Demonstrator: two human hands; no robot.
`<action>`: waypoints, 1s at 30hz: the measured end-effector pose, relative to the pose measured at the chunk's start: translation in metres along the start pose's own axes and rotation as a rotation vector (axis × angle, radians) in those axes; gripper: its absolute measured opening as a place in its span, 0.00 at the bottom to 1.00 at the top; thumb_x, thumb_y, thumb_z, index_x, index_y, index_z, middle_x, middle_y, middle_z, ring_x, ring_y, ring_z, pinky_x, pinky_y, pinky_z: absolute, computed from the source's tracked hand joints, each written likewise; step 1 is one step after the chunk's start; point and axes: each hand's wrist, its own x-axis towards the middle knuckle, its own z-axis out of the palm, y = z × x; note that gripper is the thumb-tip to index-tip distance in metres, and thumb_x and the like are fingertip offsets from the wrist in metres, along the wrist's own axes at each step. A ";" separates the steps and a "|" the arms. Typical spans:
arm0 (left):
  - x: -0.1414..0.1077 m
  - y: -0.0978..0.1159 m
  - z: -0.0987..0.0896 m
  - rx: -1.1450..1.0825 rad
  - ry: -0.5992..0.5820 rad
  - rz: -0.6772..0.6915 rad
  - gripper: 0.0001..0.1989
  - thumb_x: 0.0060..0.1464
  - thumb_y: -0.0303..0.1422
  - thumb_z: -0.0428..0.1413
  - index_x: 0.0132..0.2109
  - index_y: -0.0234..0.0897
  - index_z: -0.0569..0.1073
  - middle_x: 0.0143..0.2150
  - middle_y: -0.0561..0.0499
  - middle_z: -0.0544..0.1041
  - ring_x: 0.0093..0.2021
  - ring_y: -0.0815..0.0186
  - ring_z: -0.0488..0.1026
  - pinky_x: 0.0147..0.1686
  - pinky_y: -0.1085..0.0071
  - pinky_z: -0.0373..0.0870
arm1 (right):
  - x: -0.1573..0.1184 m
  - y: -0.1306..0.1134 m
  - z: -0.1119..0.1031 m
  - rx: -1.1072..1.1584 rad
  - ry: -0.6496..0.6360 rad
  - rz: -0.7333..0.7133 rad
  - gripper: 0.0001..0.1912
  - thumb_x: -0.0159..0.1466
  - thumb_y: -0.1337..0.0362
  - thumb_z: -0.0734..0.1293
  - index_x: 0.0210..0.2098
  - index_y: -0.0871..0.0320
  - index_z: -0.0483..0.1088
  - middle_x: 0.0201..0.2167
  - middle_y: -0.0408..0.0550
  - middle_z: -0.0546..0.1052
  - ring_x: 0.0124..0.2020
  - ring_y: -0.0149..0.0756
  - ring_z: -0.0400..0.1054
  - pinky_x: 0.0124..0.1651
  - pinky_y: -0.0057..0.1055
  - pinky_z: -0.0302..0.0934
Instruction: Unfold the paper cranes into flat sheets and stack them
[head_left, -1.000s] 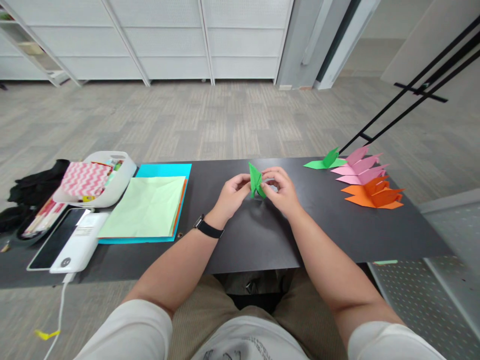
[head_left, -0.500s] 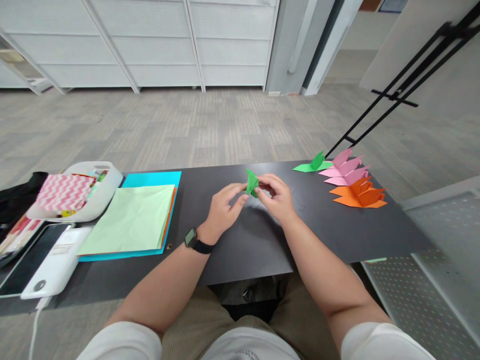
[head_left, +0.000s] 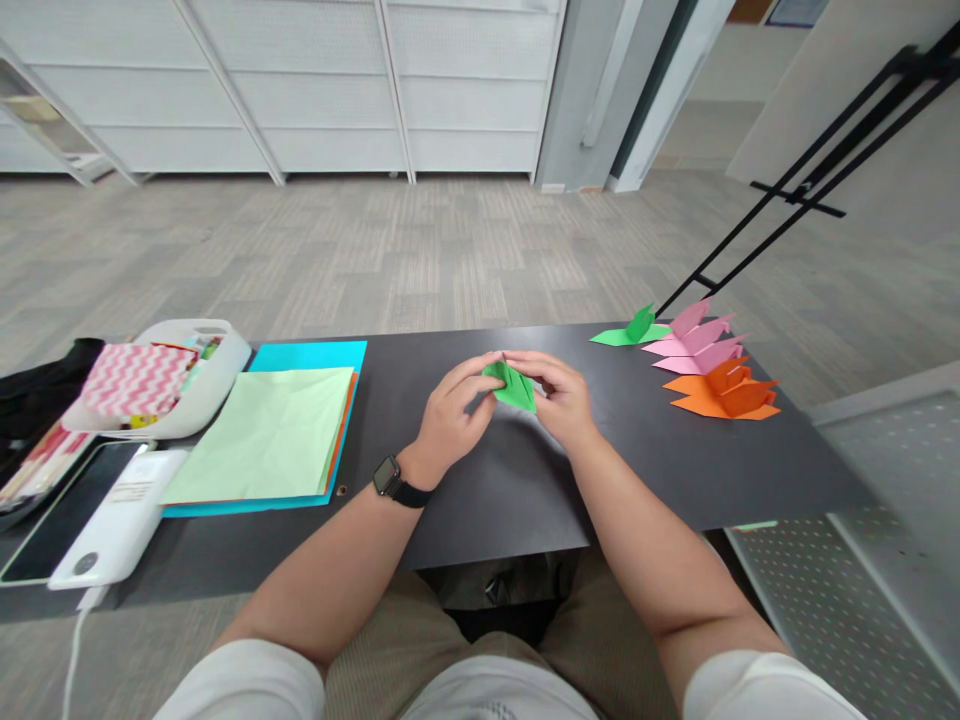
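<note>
Item one: green folded paper (head_left: pixel 514 388), one piece, held between your two hands above the middle of the desk (head_left: pixel 480 510), toward its far edge. Your left hand (head_left: pixel 448 415): fingers bent and closed on the paper's left side, black watch (head_left: pixel 388 476) at the wrist. Your right hand (head_left: pixel 566 400): fingers curled and pinching the paper's right side, fingertips partly hidden. The two hands nearly meet at the paper's top.

To your right, along the far part of the desk: one green folded figure (head_left: pixel 640 326), pink folded figures (head_left: pixel 697 350) beside it, orange folded figures (head_left: pixel 726 392) nearer you.

To your left: pale green sheet (head_left: pixel 259 435), uppermost on orange and blue sheets; white basket (head_left: pixel 234 362) with a pink-and-white zigzag pouch (head_left: pixel 135 380); dark-screened phone (head_left: pixel 67 515); white device (head_left: pixel 116 525) with a white cable (head_left: pixel 73 650) hanging off the desk.
</note>
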 end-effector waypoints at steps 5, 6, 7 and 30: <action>0.000 -0.002 -0.001 -0.008 -0.016 0.009 0.09 0.69 0.26 0.58 0.51 0.42 0.78 0.61 0.45 0.83 0.63 0.59 0.80 0.66 0.53 0.77 | 0.002 -0.002 -0.002 -0.038 0.015 -0.030 0.09 0.69 0.61 0.74 0.48 0.43 0.85 0.52 0.48 0.85 0.53 0.43 0.81 0.59 0.47 0.76; 0.000 -0.002 -0.001 -0.011 -0.018 0.009 0.09 0.68 0.25 0.59 0.51 0.42 0.78 0.60 0.45 0.83 0.62 0.59 0.80 0.66 0.54 0.77 | 0.003 -0.003 -0.002 -0.050 0.008 -0.037 0.09 0.69 0.61 0.74 0.47 0.44 0.85 0.50 0.48 0.86 0.52 0.43 0.81 0.58 0.46 0.76; 0.000 -0.002 -0.001 -0.013 -0.015 0.008 0.09 0.68 0.25 0.59 0.50 0.43 0.78 0.59 0.45 0.83 0.61 0.59 0.80 0.65 0.54 0.77 | 0.003 -0.005 -0.002 -0.062 0.000 -0.044 0.08 0.69 0.62 0.74 0.46 0.44 0.85 0.49 0.48 0.86 0.51 0.43 0.81 0.57 0.46 0.76; -0.004 -0.014 0.006 -0.398 0.005 -0.522 0.10 0.64 0.40 0.65 0.42 0.39 0.77 0.37 0.51 0.82 0.38 0.65 0.80 0.42 0.68 0.78 | 0.003 -0.005 0.007 0.000 -0.036 0.166 0.12 0.65 0.53 0.75 0.32 0.53 0.77 0.29 0.43 0.76 0.30 0.34 0.68 0.35 0.33 0.65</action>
